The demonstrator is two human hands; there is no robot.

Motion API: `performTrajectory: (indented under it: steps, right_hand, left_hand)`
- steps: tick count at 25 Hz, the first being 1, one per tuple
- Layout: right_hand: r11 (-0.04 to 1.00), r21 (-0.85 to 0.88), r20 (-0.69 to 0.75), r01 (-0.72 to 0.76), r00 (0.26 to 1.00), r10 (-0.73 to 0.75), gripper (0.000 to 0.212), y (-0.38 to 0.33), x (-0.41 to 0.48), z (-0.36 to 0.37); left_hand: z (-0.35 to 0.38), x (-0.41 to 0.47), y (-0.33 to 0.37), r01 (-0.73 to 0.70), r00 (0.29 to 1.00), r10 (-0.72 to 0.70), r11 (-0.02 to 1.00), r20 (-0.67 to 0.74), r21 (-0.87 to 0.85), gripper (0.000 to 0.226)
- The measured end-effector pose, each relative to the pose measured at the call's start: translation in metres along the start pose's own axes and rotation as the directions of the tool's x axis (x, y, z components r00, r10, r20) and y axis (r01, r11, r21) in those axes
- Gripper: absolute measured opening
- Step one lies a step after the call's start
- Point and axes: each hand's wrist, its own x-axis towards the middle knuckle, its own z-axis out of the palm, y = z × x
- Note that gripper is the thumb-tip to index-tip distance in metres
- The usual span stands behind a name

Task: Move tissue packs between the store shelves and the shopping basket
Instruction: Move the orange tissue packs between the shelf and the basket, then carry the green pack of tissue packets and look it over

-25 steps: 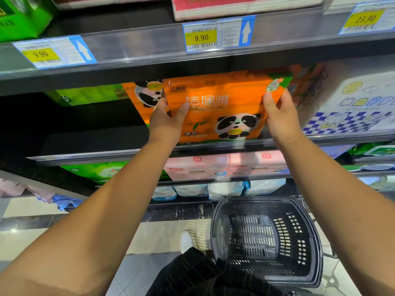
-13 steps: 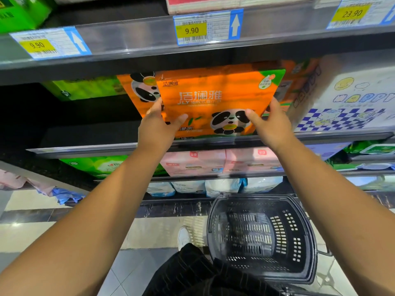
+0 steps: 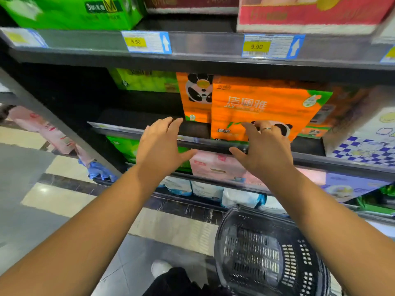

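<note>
An orange tissue pack [image 3: 263, 107] with a panda print stands upright on the middle shelf [image 3: 132, 130], beside another orange panda pack [image 3: 195, 97] to its left. My left hand [image 3: 161, 146] hovers open in front of the shelf edge, left of the pack and apart from it. My right hand [image 3: 261, 148], with a ring on one finger, is open with spread fingers in front of the pack's lower part; the fingertips overlap it and I cannot tell if they touch. A black shopping basket [image 3: 271, 253] sits empty on the floor below my right arm.
Green packs [image 3: 70, 9] and a red pack [image 3: 307, 13] fill the top shelf, above price tags [image 3: 271, 47]. A white checkered pack [image 3: 363, 137] stands right of the orange ones. Pink packs [image 3: 215, 167] and white ones lie on lower shelves. My shoe [image 3: 160, 268] shows on the tiled floor.
Both hands have let go of the orange pack, which now stands on the shelf, and have drawn back and down with fingers spread. The view has swung left.
</note>
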Motion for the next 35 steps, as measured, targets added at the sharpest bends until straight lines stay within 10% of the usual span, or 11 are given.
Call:
performTrajectory:
  steps: [17,35]
  right_hand:
    - [0.783,0.128,0.018,0.608,0.788,-0.615,0.074,-0.506,-0.055,-0.003]
    - [0.253,0.337,0.053,0.907,0.250,-0.967,0.074,-1.072,-0.070,0.076]
  left_hand:
    - [-0.159,-0.254,-0.394,0.509,0.855,-0.502,0.860,-0.129,0.027,0.091]
    - [-0.261,-0.437,-0.805,0.959,0.272,-0.912,0.283,-0.308,0.011,0.079]
